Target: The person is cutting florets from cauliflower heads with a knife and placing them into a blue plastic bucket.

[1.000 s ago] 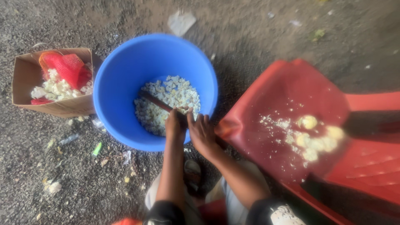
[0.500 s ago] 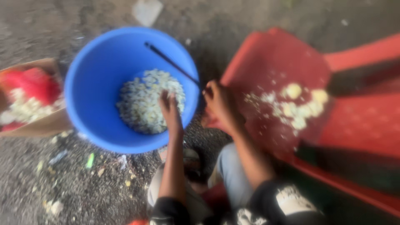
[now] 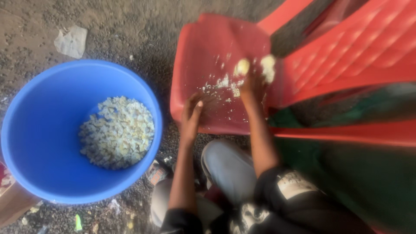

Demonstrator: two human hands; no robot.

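Observation:
My left hand [image 3: 190, 116] lies on the front part of a red plastic chair seat [image 3: 208, 47], fingers stretched out and nothing seen in it. Farther up the seat, my right hand [image 3: 251, 86] reaches into a small heap of pale yellow lumps [image 3: 242, 67]; its fingers are blurred among them. Pale crumbs [image 3: 223, 82] are scattered on the seat between the hands. A round blue bucket [image 3: 39, 130] stands on the ground to the left, with a layer of chopped pale pieces [image 3: 117, 132] at its bottom.
Red plastic chair parts [image 3: 359, 52] fill the right side. A corner of a cardboard box [image 3: 13, 203] shows at the lower left. A scrap of paper [image 3: 71, 41] lies on the gravel beyond the bucket. My knees [image 3: 225, 167] are below the seat.
Both hands have left the bucket's rim and moved right onto the red seat. The dark stick-like tool seen earlier over the bucket is no longer visible. The view has shifted right.

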